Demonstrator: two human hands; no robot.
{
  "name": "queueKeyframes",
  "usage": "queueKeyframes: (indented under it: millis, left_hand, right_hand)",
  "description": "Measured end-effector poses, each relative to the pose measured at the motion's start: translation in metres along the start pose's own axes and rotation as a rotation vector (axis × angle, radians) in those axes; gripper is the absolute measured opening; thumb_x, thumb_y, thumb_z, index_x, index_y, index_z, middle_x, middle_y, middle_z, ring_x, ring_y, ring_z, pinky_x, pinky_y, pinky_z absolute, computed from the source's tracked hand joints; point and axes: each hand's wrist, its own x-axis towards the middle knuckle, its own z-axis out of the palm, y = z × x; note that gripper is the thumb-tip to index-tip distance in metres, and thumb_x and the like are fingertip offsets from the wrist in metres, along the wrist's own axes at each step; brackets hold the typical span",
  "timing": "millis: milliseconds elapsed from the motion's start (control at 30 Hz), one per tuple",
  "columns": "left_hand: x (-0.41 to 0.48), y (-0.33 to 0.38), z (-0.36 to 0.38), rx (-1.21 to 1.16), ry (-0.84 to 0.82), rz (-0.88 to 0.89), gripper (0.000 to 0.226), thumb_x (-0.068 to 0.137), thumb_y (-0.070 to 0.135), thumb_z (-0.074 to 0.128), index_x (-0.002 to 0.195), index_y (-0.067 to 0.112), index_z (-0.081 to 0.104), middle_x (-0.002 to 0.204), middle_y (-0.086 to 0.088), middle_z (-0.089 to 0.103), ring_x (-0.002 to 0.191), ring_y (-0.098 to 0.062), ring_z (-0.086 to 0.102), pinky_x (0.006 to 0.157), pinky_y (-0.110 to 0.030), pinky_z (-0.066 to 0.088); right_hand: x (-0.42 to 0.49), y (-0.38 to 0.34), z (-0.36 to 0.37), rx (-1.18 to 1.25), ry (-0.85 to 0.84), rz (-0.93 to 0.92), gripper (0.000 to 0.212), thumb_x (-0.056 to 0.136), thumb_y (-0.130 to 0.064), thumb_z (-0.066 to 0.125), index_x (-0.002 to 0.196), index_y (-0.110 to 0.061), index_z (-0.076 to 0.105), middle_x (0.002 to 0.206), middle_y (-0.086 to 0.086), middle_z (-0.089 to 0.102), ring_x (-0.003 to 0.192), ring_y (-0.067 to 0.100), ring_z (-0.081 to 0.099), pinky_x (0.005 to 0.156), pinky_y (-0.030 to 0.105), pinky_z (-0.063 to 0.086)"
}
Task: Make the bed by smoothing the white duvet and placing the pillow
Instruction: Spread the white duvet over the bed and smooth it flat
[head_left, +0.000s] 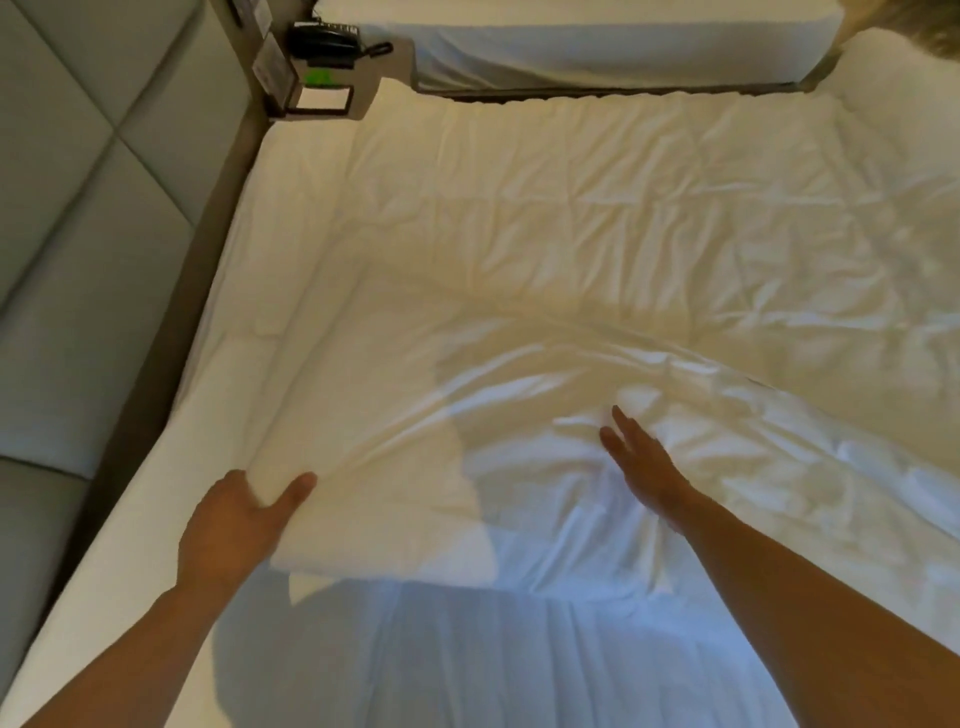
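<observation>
The white duvet (571, 218) lies spread over the bed, wrinkled across its middle and right side. Its near left corner is a thick folded edge, and my left hand (236, 525) grips that corner, thumb on top and fingers underneath. My right hand (641, 460) lies flat on the duvet with straight fingers, pressing a rumpled bulge near the middle. Below the duvet's near edge the bare white sheet (467, 660) shows. No pillow is visible.
A grey padded headboard (78, 234) runs along the left. A black telephone (324, 41) and small cards sit on a nightstand at the top left. A second bed (597, 47) stands beyond a narrow gap at the top.
</observation>
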Motion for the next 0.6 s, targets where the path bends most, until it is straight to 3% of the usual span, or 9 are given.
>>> queueKeyframes:
  millis: [133,233,333,433,500,600]
  left_hand:
    - [-0.010,-0.010,-0.003,-0.182,-0.119,0.035,0.076,0.074,0.089,0.049,0.087,0.015,0.058,0.080,-0.008,0.066,0.077,-0.028,0.065,0.065,-0.038,0.049]
    - [-0.014,-0.013,-0.020,-0.219,-0.168,0.094,0.059,0.090,0.074,0.050,0.091,0.017,0.068,0.078,-0.004,0.073,0.076,-0.024,0.069,0.065,-0.037,0.051]
    - [-0.028,-0.055,-0.055,-0.244,-0.136,0.106,0.044,0.092,0.056,0.059,0.083,0.016,0.073,0.070,-0.002,0.075,0.072,-0.027,0.070,0.068,-0.040,0.053]
    - [-0.044,-0.149,-0.060,-0.166,-0.094,-0.065,0.062,0.078,0.081,0.064,0.103,0.027,0.077,0.088,0.004,0.079,0.085,-0.025,0.073,0.079,-0.047,0.057]
    - [-0.061,-0.194,-0.037,-0.158,-0.076,-0.133,0.074,0.074,0.083,0.061,0.114,0.022,0.075,0.101,0.003,0.079,0.100,-0.030,0.073,0.090,-0.050,0.055]
    - [-0.091,-0.146,-0.029,-0.128,-0.177,-0.177,0.081,0.075,0.077,0.060,0.130,0.018,0.067,0.120,-0.011,0.073,0.114,-0.037,0.065,0.100,-0.045,0.046]
  right_hand:
    - [0.033,-0.019,0.016,-0.220,-0.045,-0.023,0.071,0.096,-0.079,0.026,0.160,-0.056,0.003,0.174,-0.014,-0.002,0.161,0.026,-0.002,0.119,0.067,0.004]
    - [0.056,-0.027,0.037,-0.333,-0.059,-0.014,0.072,0.094,-0.080,0.024,0.158,-0.058,0.000,0.174,-0.014,-0.008,0.161,0.026,-0.007,0.121,0.064,0.007]
    - [0.053,-0.033,0.061,-0.444,-0.075,-0.083,0.080,0.084,-0.085,0.014,0.158,-0.059,-0.001,0.172,-0.017,-0.014,0.160,0.026,-0.011,0.122,0.062,0.008]
    - [0.035,-0.041,0.090,-0.386,-0.036,-0.171,0.072,0.095,-0.080,0.026,0.157,-0.060,-0.004,0.171,-0.021,-0.011,0.160,0.022,-0.013,0.123,0.060,0.005]
    - [0.030,-0.041,0.104,-0.380,-0.060,-0.176,0.072,0.096,-0.077,0.029,0.157,-0.059,-0.005,0.171,-0.022,-0.012,0.160,0.021,-0.015,0.124,0.058,0.003]
    - [0.033,-0.027,0.113,-0.405,-0.111,-0.143,0.069,0.100,-0.071,0.032,0.156,-0.060,-0.005,0.172,-0.019,-0.011,0.160,0.022,-0.013,0.125,0.057,0.003]
